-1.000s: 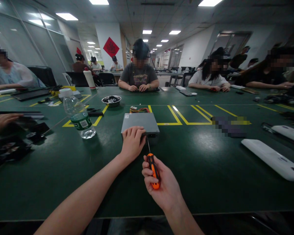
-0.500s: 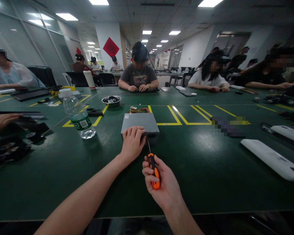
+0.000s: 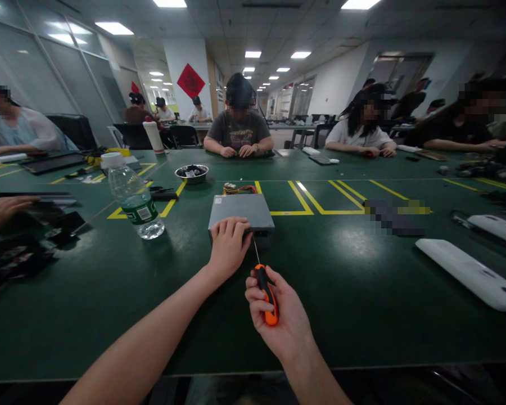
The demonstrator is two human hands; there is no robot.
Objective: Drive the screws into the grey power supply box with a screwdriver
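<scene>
A flat grey metal box (image 3: 241, 210) lies on the dark green table (image 3: 341, 292) in front of me. My left hand (image 3: 227, 247) rests on the box's near left corner, fingers curled over its top edge and holding it down. My right hand (image 3: 278, 315) is closed round an orange-and-black screwdriver (image 3: 266, 292). Its thin shaft points away from me, and the tip meets the box's near face beside my left fingers. Coloured wires (image 3: 236, 189) stick out behind the box.
A water bottle (image 3: 135, 197) stands to the left, a metal bowl of small parts (image 3: 191, 172) behind it. White flat devices (image 3: 472, 275) lie at the right. Another person's hand (image 3: 2, 209) and dark parts are at the left edge. Several people sit along the far side.
My right hand has turned slightly on the screwdriver handle, which now leans a little more to the right. My left hand and the box have stayed put.
</scene>
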